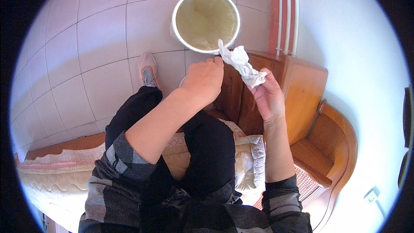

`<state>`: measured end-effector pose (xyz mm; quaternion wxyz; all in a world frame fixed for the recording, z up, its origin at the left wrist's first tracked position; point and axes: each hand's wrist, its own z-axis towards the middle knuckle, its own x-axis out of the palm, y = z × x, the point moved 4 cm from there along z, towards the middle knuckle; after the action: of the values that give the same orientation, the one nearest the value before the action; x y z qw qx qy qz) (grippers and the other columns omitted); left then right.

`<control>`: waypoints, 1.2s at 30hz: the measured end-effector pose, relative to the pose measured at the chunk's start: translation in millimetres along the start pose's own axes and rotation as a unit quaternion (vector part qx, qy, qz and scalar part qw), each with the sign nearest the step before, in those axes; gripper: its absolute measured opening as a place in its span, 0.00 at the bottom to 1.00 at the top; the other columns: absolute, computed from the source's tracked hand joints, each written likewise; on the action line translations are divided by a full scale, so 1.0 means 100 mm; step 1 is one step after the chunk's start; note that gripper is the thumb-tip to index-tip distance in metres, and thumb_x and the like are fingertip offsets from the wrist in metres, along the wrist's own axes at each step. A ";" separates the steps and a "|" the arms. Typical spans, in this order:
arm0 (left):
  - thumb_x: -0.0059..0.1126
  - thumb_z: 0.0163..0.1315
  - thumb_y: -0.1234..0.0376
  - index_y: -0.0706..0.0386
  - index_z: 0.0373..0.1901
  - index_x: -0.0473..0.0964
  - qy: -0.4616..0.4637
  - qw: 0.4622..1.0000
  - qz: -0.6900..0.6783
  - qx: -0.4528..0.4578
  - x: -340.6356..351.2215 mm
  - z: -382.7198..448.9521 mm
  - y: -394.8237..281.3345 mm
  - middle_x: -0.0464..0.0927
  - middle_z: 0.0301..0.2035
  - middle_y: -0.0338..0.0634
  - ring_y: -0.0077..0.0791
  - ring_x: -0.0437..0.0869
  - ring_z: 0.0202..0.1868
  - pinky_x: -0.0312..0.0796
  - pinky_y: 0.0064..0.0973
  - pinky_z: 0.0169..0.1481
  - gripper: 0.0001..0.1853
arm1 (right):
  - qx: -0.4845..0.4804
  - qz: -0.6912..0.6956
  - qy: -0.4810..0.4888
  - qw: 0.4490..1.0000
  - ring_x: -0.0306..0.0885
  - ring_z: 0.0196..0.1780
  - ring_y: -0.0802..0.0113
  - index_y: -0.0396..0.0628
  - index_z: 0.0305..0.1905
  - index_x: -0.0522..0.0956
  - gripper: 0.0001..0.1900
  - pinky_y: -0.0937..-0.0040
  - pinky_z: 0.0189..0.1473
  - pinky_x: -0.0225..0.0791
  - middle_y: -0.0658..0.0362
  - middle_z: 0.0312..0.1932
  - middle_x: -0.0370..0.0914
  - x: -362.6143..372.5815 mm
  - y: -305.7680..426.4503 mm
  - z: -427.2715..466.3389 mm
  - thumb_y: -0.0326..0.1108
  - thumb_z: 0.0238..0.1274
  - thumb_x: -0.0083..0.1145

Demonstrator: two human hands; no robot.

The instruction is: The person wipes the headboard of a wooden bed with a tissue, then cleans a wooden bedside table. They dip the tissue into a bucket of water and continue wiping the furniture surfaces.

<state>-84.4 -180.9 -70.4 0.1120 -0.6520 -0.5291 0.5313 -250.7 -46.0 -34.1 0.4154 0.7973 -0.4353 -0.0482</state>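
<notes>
A crumpled white tissue or thin cloth (pixel 242 64) is pinched at its lower right end between the fingertips and thumb of my right hand (pixel 270 94). Its upper left end stands up in front of the white-rimmed bin (pixel 174 22), which has a clear plastic liner and a murky yellow-brown inside. Just below the bin's rim is my left hand (pixel 205 79), back upward and fingers curled, near the upper left end of the tissue; whether it grips anything is hidden.
A wooden cabinet (pixel 304 87) stands right of my hands, beside a curved wooden chair (pixel 343 136). White pipes (pixel 288 13) run along the wall. My shoe (pixel 147 68) rests on the tiled floor (pixel 103 35); a quilted cover (pixel 64 174) lies under my legs.
</notes>
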 end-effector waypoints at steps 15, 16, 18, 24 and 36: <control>0.49 0.66 0.77 0.61 0.67 0.66 -0.167 0.937 -0.301 -0.058 -0.05 0.18 0.09 0.81 0.55 0.53 0.40 0.85 0.54 0.75 0.37 0.61 0.26 | -0.046 0.088 -0.023 0.995 0.77 0.61 0.61 0.46 0.54 0.74 0.09 0.62 0.62 0.70 0.56 0.57 0.78 -0.03 -0.19 -0.13 0.28 0.73 0.49; 0.49 0.66 0.77 0.61 0.66 0.68 -0.199 0.933 -0.296 -0.057 -0.09 0.18 0.10 0.81 0.55 0.53 0.41 0.85 0.54 0.75 0.36 0.61 0.25 | -0.060 0.075 -0.024 0.995 0.76 0.61 0.61 0.47 0.53 0.74 0.09 0.61 0.63 0.68 0.57 0.55 0.78 -0.02 -0.18 -0.13 0.28 0.73 0.49; 0.50 0.66 0.77 0.61 0.64 0.70 -0.190 0.930 -0.308 -0.058 -0.12 0.17 0.10 0.82 0.54 0.52 0.41 0.85 0.55 0.75 0.37 0.62 0.23 | -0.079 0.063 -0.017 0.995 0.75 0.61 0.62 0.47 0.50 0.74 0.08 0.61 0.66 0.66 0.58 0.51 0.78 0.02 -0.15 -0.14 0.27 0.72 0.48; 0.63 0.66 0.72 0.64 0.58 0.76 -0.004 0.888 -0.460 -0.007 0.03 0.18 -0.09 0.84 0.50 0.48 0.36 0.85 0.53 0.75 0.33 0.61 0.19 | -0.073 0.054 0.043 0.995 0.75 0.59 0.63 0.47 0.48 0.74 0.06 0.62 0.67 0.65 0.58 0.49 0.77 0.12 -0.11 -0.15 0.27 0.71 0.49; 0.67 0.61 0.69 0.65 0.44 0.81 -0.055 0.883 -0.465 -0.026 0.08 0.21 0.01 0.87 0.40 0.50 0.38 0.89 0.43 0.78 0.34 0.51 0.12 | -0.143 -0.214 -0.158 0.953 0.79 0.55 0.73 0.41 0.64 0.75 0.19 0.73 0.59 0.71 0.58 0.54 0.81 0.28 -0.12 -0.18 0.23 0.71 0.56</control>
<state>-101.4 -183.9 -84.4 0.2999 -0.3033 -0.7907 0.4392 -217.6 -52.7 -23.0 0.4305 0.7863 -0.3035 -0.3229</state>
